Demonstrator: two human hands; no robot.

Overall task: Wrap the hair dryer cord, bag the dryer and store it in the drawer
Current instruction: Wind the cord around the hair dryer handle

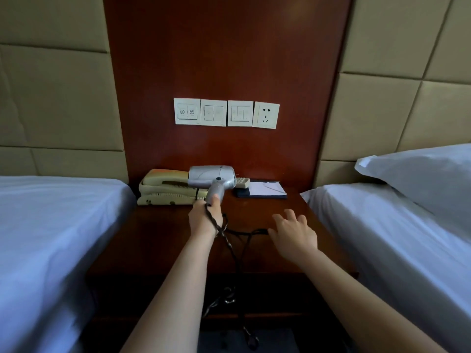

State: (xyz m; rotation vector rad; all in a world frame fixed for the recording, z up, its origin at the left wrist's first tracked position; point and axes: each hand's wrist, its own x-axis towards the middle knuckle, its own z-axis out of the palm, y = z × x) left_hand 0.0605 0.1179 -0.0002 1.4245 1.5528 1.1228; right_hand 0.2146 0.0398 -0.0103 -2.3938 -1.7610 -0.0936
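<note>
My left hand [206,217] grips the handle of a silver hair dryer [212,177], held above the dark wooden nightstand [163,240] with its barrel pointing left. The dryer's black twisted cord [221,231] runs from the handle over my left wrist, across the tabletop toward my right hand, and hangs down over the nightstand's front edge in loose loops. My right hand [293,233] hovers over the tabletop with fingers spread, its thumb close to a loop of the cord. No bag is visible. The nightstand's front is in shadow, so I cannot make out a drawer there.
A beige telephone [163,191] sits at the back left of the nightstand, a remote [242,182] and a notepad [262,189] at the back right. Wall switches and a socket [265,115] hang above. Beds with white sheets flank both sides, with a pillow [420,179] on the right one.
</note>
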